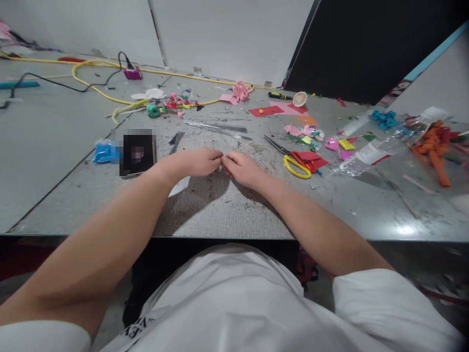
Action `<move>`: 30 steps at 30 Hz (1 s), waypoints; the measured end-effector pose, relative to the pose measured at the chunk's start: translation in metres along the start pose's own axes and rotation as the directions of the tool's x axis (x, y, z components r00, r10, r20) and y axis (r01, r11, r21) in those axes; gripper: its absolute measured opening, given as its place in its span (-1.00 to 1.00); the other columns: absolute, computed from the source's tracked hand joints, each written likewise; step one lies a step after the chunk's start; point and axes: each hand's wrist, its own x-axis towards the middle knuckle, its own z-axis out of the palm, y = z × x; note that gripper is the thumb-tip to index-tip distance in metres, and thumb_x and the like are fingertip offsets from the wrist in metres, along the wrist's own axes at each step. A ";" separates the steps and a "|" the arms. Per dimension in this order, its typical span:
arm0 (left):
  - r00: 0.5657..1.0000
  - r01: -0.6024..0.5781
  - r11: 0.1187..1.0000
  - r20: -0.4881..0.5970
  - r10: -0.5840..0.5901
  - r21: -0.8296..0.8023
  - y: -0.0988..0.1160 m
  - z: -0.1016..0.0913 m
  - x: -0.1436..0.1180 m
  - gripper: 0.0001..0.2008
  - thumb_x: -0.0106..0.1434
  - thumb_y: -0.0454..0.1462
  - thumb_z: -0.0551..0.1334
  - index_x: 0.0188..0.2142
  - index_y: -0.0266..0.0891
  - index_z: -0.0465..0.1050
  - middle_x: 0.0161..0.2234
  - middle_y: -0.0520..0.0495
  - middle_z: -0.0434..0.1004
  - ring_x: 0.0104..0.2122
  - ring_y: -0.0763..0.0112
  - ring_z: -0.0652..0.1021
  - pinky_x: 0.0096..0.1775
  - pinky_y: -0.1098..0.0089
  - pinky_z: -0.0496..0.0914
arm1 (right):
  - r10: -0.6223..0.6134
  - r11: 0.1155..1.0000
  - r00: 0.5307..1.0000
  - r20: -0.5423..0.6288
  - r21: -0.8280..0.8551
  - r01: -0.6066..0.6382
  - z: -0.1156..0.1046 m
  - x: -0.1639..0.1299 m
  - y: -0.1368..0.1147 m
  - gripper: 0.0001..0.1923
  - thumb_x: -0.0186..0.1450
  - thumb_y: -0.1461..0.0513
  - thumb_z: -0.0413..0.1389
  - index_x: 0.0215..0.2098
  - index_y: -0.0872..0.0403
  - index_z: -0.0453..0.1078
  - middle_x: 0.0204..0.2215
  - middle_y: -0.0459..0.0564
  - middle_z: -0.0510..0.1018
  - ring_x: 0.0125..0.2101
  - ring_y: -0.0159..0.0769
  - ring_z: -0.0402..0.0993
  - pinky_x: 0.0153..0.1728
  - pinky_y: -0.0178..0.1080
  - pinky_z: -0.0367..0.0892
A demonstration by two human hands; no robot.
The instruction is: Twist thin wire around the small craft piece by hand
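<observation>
My left hand (207,162) and my right hand (239,166) meet fingertip to fingertip above the grey table, both closed in a pinch. What lies between the fingers is too small and too hidden to name. A thin pale strand (245,145) shows just beyond my right hand, and I cannot tell whether it is held. Behind the hands lie several thin metal wires (218,128). Scissors with yellow and red handles (297,167) rest to the right of my right hand. Left of my left hand is a dark screen-like device (138,152), partly blurred out.
A blue packet (104,152) lies beside the device. Farther back are a yellow cable (183,74), a purple plug adapter (132,73), red paper (266,111) and a box cutter (280,96). At right lie a clear plastic bottle (381,149) and orange balloons (434,151). The table's front edge (227,238) is near my body.
</observation>
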 end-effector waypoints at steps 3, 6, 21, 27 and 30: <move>0.999 -0.018 0.997 -0.027 0.020 0.079 0.000 0.000 0.001 -0.68 0.41 -0.15 0.09 -0.12 -0.17 0.60 -0.24 -0.17 0.67 -0.15 0.10 0.62 -0.06 0.26 0.40 | -0.009 1.000 1.000 -0.002 -0.016 0.009 -0.001 -0.001 -0.001 -0.62 0.56 0.12 0.09 -0.45 -0.02 0.31 -0.51 -0.08 0.44 -0.39 -0.24 0.33 -0.33 -0.20 0.17; 0.998 -0.040 0.993 -0.037 0.044 0.114 -0.001 0.001 0.002 -0.67 0.42 -0.15 0.07 -0.09 -0.19 0.60 -0.17 -0.21 0.69 -0.12 0.08 0.62 -0.04 0.25 0.40 | -0.010 1.000 1.000 -0.001 -0.027 0.010 -0.002 -0.002 -0.002 -0.60 0.56 0.12 0.09 -0.46 -0.02 0.29 -0.50 -0.07 0.44 -0.39 -0.24 0.32 -0.33 -0.19 0.16; 0.997 -0.008 0.990 -0.075 0.019 0.139 -0.001 0.005 0.001 -0.74 0.40 -0.14 0.15 -0.15 -0.16 0.60 -0.28 -0.16 0.65 -0.19 0.10 0.60 -0.15 0.25 0.36 | 0.002 0.999 1.000 0.025 -0.043 -0.001 -0.004 -0.004 -0.005 -0.60 0.56 0.14 0.11 -0.47 -0.01 0.30 -0.50 -0.06 0.43 -0.39 -0.22 0.32 -0.30 -0.18 0.14; 0.996 -0.010 0.995 -0.085 0.018 0.094 -0.002 0.007 0.001 -0.78 0.39 -0.17 0.19 -0.19 -0.16 0.61 -0.31 -0.17 0.63 -0.15 0.03 0.60 -0.09 0.21 0.35 | -0.035 0.997 0.999 0.032 -0.070 0.037 -0.004 -0.004 -0.002 -0.57 0.56 0.05 0.13 -0.46 -0.02 0.31 -0.52 -0.07 0.42 -0.40 -0.22 0.31 -0.32 -0.17 0.13; 0.997 -0.012 0.995 -0.078 0.019 0.097 -0.002 0.007 0.000 -0.76 0.40 -0.18 0.18 -0.16 -0.17 0.62 -0.27 -0.18 0.65 -0.12 0.03 0.61 -0.06 0.21 0.36 | -0.035 0.997 0.999 0.030 -0.070 0.037 -0.005 -0.005 0.000 -0.57 0.56 0.03 0.13 -0.46 -0.02 0.32 -0.51 -0.07 0.43 -0.39 -0.23 0.31 -0.32 -0.18 0.15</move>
